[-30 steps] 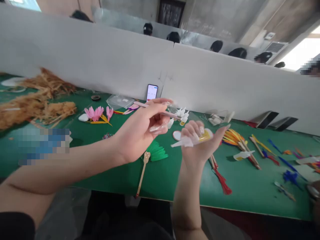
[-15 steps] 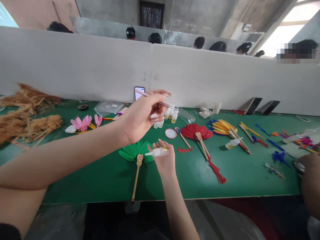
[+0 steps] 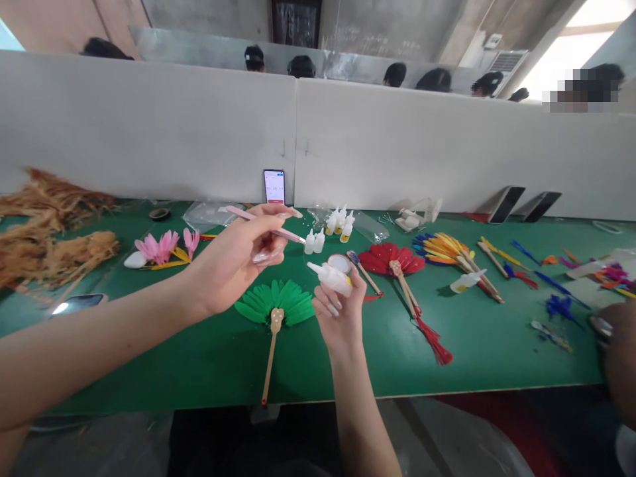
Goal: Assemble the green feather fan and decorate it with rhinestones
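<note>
My left hand (image 3: 248, 248) is closed around a pair of pink tweezers (image 3: 238, 212), whose tips point right. Whether anything tiny sits between those tips cannot be made out. In my right hand (image 3: 340, 311) is a small white glue bottle (image 3: 334, 277), tilted with its nozzle toward the upper left. The nozzle is a little below the tweezer tips, apart from them. Beneath my hands, a green feather fan (image 3: 273, 301) lies flat, its wooden handle (image 3: 269, 368) toward the front edge. A pale, dotted piece (image 3: 277, 319) covers the base of the feathers.
Several glue bottles (image 3: 340, 222) stand behind my hands, before an upright phone (image 3: 275, 187). Right lie a red fan (image 3: 390, 260), a multicoloured feather fan (image 3: 442, 252) and another glue bottle (image 3: 467, 281). Pink feathers (image 3: 158, 246) and brown fibres (image 3: 54, 245) lie left. Another person's arm (image 3: 619, 358) shows far right.
My left hand has moved left and down with the tweezers. My right hand has risen to the right with the glue bottle, which is now tilted nozzle-up. The fan stays put.
</note>
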`<act>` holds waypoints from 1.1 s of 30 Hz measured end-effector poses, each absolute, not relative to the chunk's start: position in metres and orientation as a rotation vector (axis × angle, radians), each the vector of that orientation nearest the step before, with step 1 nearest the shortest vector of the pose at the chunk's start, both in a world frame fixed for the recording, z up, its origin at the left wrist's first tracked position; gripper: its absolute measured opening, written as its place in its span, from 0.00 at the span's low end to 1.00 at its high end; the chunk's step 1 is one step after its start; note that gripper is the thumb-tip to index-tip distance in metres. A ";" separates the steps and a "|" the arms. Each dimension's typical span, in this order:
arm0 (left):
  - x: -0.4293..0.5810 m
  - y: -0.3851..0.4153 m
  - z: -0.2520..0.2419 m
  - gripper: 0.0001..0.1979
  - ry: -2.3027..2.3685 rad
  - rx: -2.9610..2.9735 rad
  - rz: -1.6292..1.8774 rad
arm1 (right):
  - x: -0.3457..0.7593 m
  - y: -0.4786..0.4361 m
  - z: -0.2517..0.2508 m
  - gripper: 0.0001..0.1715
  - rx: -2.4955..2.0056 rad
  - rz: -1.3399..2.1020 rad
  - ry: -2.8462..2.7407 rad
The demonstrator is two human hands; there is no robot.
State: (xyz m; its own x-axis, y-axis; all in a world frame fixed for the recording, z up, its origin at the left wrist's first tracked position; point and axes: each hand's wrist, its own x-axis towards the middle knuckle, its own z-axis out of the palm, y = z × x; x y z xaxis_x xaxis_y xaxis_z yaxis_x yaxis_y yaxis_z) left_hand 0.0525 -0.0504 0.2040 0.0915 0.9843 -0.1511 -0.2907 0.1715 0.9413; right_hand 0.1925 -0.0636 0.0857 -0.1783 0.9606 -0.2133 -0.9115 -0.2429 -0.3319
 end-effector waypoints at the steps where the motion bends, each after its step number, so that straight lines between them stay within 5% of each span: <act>1: 0.052 -0.049 0.203 0.08 1.020 0.899 1.179 | 0.194 -0.066 0.087 0.16 -0.425 1.770 -0.149; 33: 0.063 -0.055 0.206 0.05 1.036 1.038 1.018 | 0.227 -0.080 0.067 0.19 -0.601 1.452 -0.783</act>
State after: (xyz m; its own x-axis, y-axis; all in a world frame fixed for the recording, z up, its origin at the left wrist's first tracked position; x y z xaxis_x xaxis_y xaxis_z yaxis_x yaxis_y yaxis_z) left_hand 0.0627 -0.0548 0.2062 0.1975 0.9663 -0.1652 -0.1479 0.1960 0.9694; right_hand 0.2267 -0.0798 0.0668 -0.0452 0.9936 0.1034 -0.6325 0.0517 -0.7729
